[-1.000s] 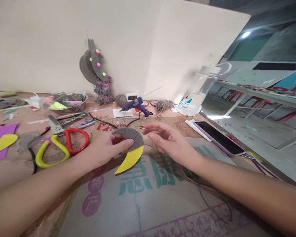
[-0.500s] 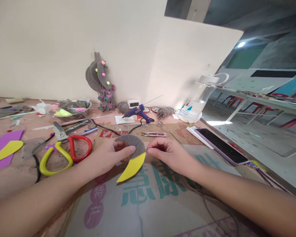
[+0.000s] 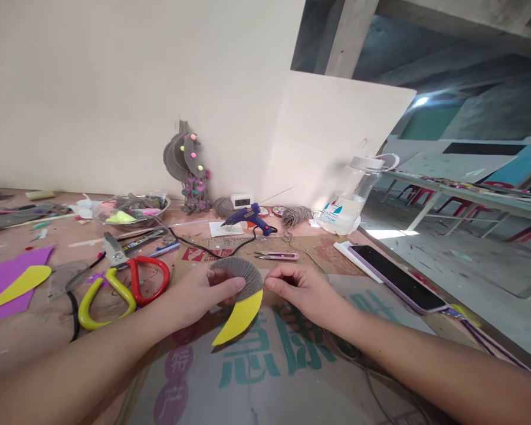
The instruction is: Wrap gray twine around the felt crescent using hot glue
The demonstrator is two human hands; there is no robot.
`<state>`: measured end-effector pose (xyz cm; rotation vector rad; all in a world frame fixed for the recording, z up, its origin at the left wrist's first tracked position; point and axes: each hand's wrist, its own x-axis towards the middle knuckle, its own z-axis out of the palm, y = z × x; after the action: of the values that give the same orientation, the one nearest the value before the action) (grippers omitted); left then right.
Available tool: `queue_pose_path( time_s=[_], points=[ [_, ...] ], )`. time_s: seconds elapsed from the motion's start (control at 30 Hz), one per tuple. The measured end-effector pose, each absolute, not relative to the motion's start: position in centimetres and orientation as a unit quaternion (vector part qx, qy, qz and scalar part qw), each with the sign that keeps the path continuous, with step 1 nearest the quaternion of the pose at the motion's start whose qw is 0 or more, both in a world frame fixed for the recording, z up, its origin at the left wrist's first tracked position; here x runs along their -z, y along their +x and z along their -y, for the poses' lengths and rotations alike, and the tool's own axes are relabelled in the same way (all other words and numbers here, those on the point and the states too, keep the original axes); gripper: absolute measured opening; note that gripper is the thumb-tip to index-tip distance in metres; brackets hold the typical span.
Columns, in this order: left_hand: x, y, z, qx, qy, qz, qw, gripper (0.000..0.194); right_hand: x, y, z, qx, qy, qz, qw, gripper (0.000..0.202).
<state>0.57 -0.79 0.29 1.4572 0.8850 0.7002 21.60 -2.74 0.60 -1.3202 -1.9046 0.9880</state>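
Note:
My left hand (image 3: 212, 290) pinches a crescent-shaped piece whose upper part is wrapped in grey yarn (image 3: 243, 273) and whose lower, pointed part is bare yellow (image 3: 239, 319). Thumb on top, fingers behind, it holds the crescent above the cardboard (image 3: 194, 378). Close to the crescent's right edge, my right hand (image 3: 292, 286) has its thumb and forefinger pressed together; what lies between them is too small to make out. Grey yarn (image 3: 374, 386) trails loosely over the cardboard below my right forearm.
Red-and-yellow-handled scissors (image 3: 130, 289) lie left, beside purple paper (image 3: 24, 277). Behind are a bowl (image 3: 161, 206), a blue glue gun (image 3: 252, 218), pink snips (image 3: 278, 256) and a yarn ball (image 3: 223, 206). A bottle (image 3: 343, 206) and phone (image 3: 398, 277) are at right.
The whole view has shifted, so the table's things appear lower in the picture. Both hands keep nearly the same pose around the crescent.

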Motion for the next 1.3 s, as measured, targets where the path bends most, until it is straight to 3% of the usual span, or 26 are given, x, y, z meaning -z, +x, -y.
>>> queue_pose_path(
  time_s=[0.2,0.37,0.53,0.77,0.9,1.03,1.17,1.3],
  points=[
    [-0.2,0.6,0.8,-0.299,0.646,-0.407,0.572,0.026,-1.1,21.9,2.4,-0.336,-0.491,0.74,0.315,0.032],
    [0.0,0.7,0.8,-0.285,0.669,-0.423,0.541,0.029,-1.6,23.6,0.7,-0.196,-0.506,0.744,0.389,0.028],
    [0.0,0.8,0.9,-0.281,0.669,-0.422,0.543,0.03,0.0,25.4,-1.5,-0.03,-0.491,0.817,0.3,0.027],
    [-0.5,0.9,0.9,-0.285,0.663,-0.411,0.557,0.022,0.9,25.5,-1.9,0.02,-0.492,0.845,0.21,0.033],
    [-0.1,0.9,0.8,-0.291,0.653,-0.405,0.57,0.023,0.3,25.4,-1.8,0.021,-0.499,0.845,0.191,0.028],
    [0.0,0.8,0.8,-0.296,0.644,-0.383,0.593,0.023,-1.8,25.6,-1.8,0.016,-0.501,0.812,0.298,0.021],
    [-0.3,0.7,1.0,-0.29,0.644,-0.39,0.59,0.025,-3.7,24.4,-0.5,-0.152,-0.489,0.756,0.407,0.015],
    [-0.4,0.8,1.0,-0.276,0.658,-0.393,0.58,0.029,-3.3,22.0,1.9,-0.282,-0.504,0.739,0.349,0.023]
  ],
)
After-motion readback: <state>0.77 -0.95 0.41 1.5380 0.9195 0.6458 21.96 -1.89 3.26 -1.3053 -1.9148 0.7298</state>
